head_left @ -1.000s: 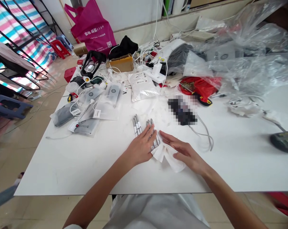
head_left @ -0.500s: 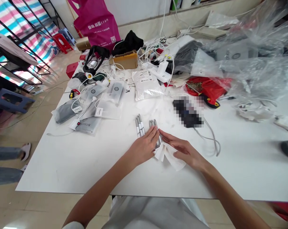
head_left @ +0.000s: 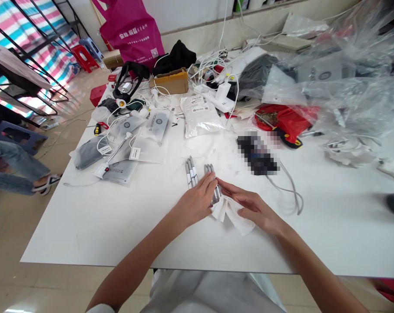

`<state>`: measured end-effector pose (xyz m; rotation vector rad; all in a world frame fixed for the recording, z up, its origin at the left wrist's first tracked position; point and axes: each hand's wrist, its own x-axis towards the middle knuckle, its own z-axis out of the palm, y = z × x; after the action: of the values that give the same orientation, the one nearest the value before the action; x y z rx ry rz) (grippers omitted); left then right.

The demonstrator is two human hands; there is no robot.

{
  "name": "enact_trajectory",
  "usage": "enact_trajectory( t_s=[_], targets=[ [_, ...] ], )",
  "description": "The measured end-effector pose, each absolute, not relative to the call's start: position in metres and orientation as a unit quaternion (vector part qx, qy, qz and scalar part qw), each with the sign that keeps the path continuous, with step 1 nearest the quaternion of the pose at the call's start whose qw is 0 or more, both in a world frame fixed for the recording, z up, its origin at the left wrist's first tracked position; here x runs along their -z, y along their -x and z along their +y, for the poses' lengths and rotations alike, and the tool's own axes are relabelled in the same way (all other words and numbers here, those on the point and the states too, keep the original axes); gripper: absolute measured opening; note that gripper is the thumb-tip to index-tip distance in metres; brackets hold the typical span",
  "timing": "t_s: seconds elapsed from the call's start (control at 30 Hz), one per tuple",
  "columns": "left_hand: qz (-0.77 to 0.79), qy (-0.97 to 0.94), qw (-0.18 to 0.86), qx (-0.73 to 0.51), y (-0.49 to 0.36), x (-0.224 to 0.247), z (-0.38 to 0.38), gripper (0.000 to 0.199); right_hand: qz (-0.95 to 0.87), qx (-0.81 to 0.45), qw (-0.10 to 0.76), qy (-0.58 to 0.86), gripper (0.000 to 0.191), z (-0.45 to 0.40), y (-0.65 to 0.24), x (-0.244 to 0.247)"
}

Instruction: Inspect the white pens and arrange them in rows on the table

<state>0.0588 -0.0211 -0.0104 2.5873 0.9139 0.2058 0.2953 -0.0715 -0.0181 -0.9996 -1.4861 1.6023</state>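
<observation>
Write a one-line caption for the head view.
Bare left hand over slim silver rods, bare right hand on crumpled white tissue, on a white table.

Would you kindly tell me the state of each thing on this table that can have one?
Left hand: flat, lying over the second group of silver sticks.
Right hand: flat, resting on the tissue.
Tissue: crumpled.
First group of silver sticks: side by side, uncovered.
Second group of silver sticks: side by side, partly covered.
Plastic sheeting: bunched up.
Grey cable: lying loosely curved.

Bright, even light, soft shadow under the left hand [head_left: 195,204], warped edges
</observation>
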Motion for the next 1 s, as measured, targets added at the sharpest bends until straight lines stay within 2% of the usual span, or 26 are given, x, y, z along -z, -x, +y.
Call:
enact_trajectory(
  t_s=[0.57,0.8,0.9,1.0],
  targets=[
    [0.328,-0.922,0.197,-0.068,-0.059,0.011,-0.021,0.074,-0.563,-0.622,0.353,0.414,0.033,-0.070,-0.292,0.012],
    [0.322,-0.923,0.192,-0.092,-0.056,0.011,-0.023,0.068,-0.560,-0.620,0.373,0.404,0.030,-0.071,-0.293,0.014],
    [0.318,-0.916,0.212,-0.118,-0.046,0.003,-0.032,0.084,-0.556,-0.616,0.382,0.407,0.026,-0.077,-0.296,0.013],
    [0.333,-0.886,0.282,-0.155,-0.035,-0.011,-0.050,0.102,-0.545,-0.608,0.408,0.408,0.021,-0.092,-0.295,0.007]
  ],
)
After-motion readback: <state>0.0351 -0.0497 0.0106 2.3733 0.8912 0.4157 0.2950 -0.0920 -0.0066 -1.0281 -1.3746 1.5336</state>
